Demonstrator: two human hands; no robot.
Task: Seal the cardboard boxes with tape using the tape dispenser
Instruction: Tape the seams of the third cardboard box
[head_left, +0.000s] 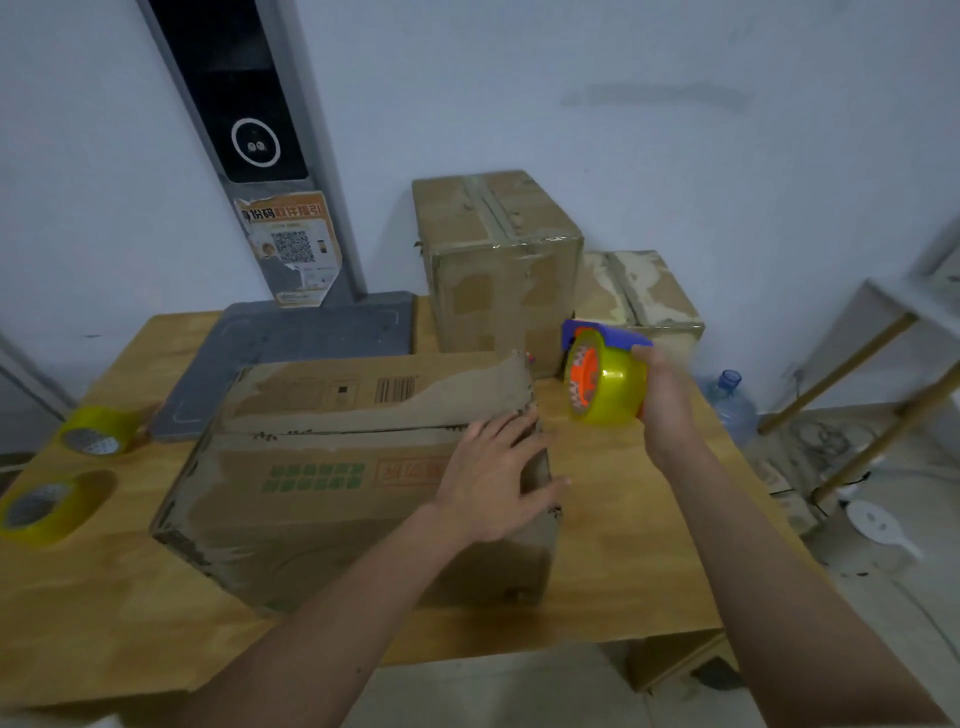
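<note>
Dispenser up, box pinned, seam waiting!

The left hand (493, 480) lies flat, fingers straight, on the right end of the big cardboard box (358, 467) mid-table; the right hand (665, 402) grips the tape dispenser (605, 376) in the air just beside it. The worn cardboard looks soft (hold it by the flap edges). Print shows a barcode and green blocks, characters unreadable; 2 taped boxes (498, 260) wait behind.
</note>
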